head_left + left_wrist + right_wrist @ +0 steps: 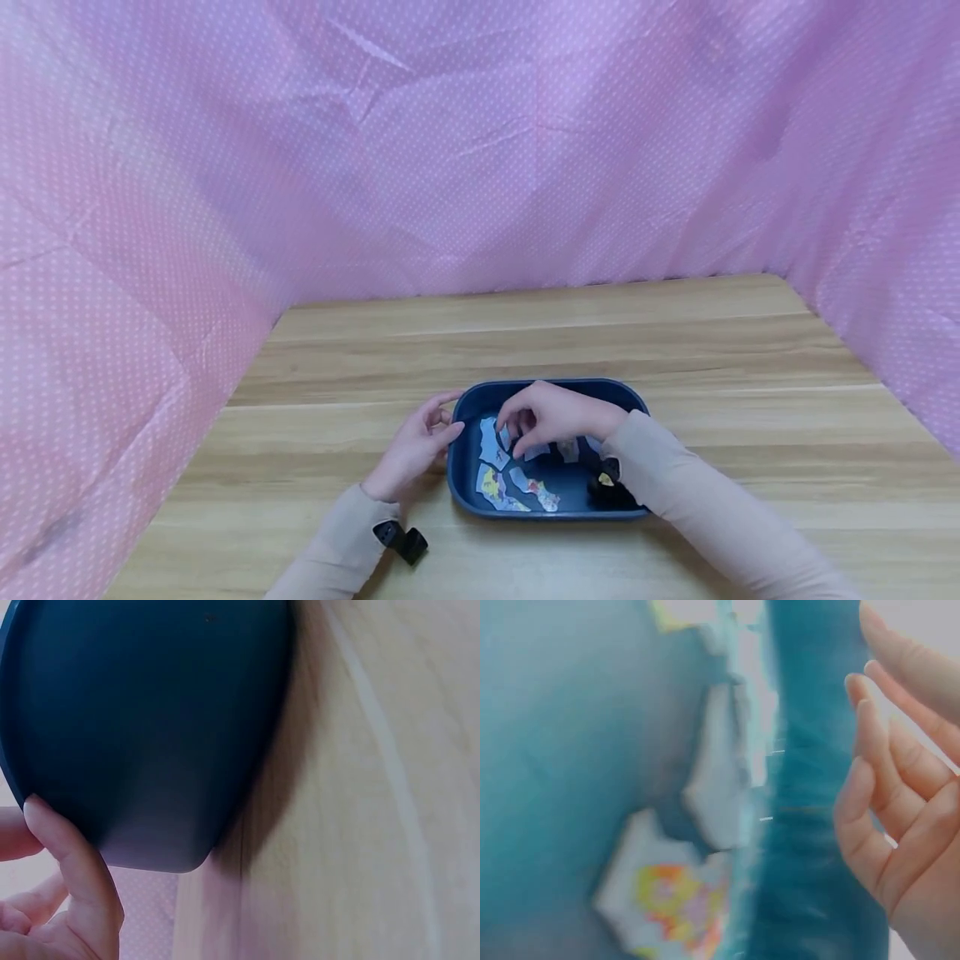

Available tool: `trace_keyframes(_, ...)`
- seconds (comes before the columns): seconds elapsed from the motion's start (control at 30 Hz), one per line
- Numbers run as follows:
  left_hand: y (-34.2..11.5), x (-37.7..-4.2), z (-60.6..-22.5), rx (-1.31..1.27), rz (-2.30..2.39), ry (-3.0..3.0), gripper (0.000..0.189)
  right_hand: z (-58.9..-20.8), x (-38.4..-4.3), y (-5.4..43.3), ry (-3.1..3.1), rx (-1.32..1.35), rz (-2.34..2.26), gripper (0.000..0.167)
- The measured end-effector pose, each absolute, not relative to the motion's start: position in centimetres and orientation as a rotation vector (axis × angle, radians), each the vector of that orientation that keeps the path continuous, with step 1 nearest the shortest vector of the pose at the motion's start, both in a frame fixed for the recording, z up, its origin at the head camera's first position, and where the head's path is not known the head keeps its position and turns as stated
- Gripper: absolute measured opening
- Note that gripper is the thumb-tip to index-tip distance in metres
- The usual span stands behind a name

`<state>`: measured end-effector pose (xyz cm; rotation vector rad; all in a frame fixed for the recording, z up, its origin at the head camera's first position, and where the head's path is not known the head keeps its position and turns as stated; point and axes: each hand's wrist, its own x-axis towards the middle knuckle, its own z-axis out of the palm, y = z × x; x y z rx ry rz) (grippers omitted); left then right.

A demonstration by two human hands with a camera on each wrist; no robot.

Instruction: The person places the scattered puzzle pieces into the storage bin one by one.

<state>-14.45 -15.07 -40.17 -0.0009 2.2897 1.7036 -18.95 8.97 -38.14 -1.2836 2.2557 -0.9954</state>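
Observation:
A dark blue oval-cornered tray (573,514) holds several flat, jagged-edged pieces with a pale ground, some printed in yellow and red. My left hand (416,446) grips the tray's left rim; in the left wrist view its thumb (64,840) lies against the outer wall. Over the middle of the tray my right hand (551,414) hovers with bent fingers, thumb and forefinger apart and nothing between them. Below those fingertips lies a pale blue piece (491,442). Nearer the front wall are a yellow-printed piece (495,489) and a slim patterned piece (542,493).
The tray stands on a wood-grain table (337,358). Pink dotted cloth (480,167) hangs behind and at both sides. A black wrist camera (401,540) is strapped at the left sleeve. The right forearm crosses the tray's right end and hides part of it.

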Motion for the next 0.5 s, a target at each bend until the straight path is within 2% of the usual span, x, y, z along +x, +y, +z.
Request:
trace_keyframes(0.23, -15.0, -14.6, -40.1, 0.037, 1.703, 2.299, 0.045, -35.2, -19.6, 11.0, 2.295, -1.205, -1.205, 0.028)
trace_keyframes(0.5, -15.4, -14.9, -39.9, 0.063, 1.689, 2.314, 0.044, -30.2, -19.1, 16.0, 2.425, -1.076, -1.364, 0.025)
